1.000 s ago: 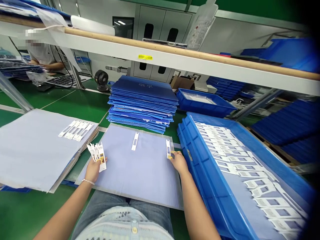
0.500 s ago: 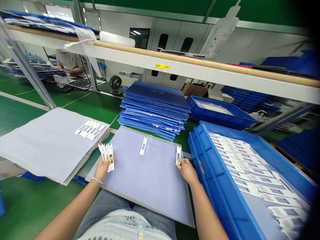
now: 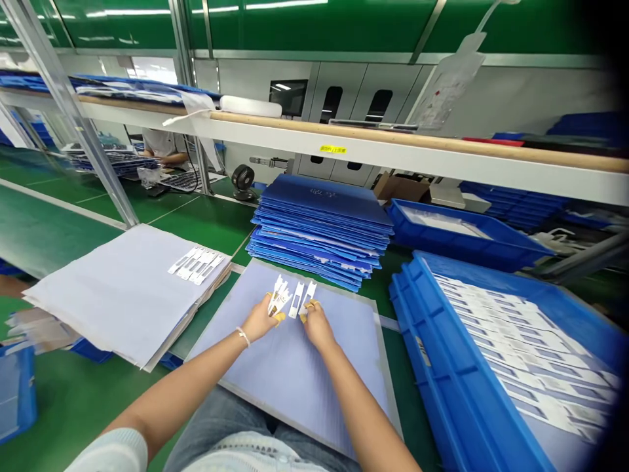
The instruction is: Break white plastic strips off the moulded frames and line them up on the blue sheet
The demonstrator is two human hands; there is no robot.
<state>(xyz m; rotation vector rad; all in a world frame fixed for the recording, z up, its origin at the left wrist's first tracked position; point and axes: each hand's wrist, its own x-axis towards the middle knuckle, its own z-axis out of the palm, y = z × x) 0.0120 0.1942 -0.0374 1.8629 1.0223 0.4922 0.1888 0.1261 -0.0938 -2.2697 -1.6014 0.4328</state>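
Observation:
My left hand [image 3: 262, 319] is closed on a fanned bunch of white slotted plastic strips [image 3: 279, 295], held over the pale sheet stack [image 3: 275, 357] in front of me. One white strip [image 3: 296, 300] lies flat on that sheet, between my two hands. Just right of it, my right hand [image 3: 318, 326] pinches another white strip [image 3: 308, 295] by its near end, at the sheet's surface. Yellow covers show on fingertips of both hands. Several more strips [image 3: 196, 264] lie in a row on the paper stack [image 3: 122, 288] to the left.
Blue trays [image 3: 442, 367] are stacked at the right, the top one filled with rows of white strips. Behind the sheet rises a pile of blue boards [image 3: 319, 229]. A shelf beam [image 3: 354, 147] crosses above. Another person [image 3: 167, 147] sits at the far left, near a small fan [image 3: 242, 180].
My right hand has brought its strip leftward, beside the one lying on the sheet. My left hand has moved right and inward with its bunch. The camera view has shifted.

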